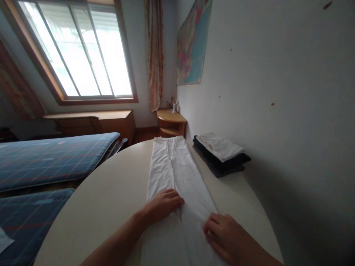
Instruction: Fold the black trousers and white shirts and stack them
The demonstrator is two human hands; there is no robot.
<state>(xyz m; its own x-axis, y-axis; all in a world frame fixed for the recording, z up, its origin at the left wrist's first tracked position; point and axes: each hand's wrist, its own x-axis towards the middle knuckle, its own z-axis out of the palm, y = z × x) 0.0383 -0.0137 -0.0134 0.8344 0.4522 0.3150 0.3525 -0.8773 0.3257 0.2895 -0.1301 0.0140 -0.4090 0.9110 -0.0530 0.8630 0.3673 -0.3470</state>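
White trousers lie lengthwise on a round cream table, waistband at the far end and legs side by side toward me. My left hand rests on them near the seam between the legs, palm down and fingers laid over the cloth. At the right edge of the trousers, my right hand has its fingers curled in, closed on the side of the cloth. Its fingertips are partly hidden. The near ends of the legs run out of the picture at the bottom.
Folded dark clothes with a white folded garment on top sit at the table's right, close to the wall. Blue plaid mattresses lie left of the table. A small corner shelf stands beyond its far edge.
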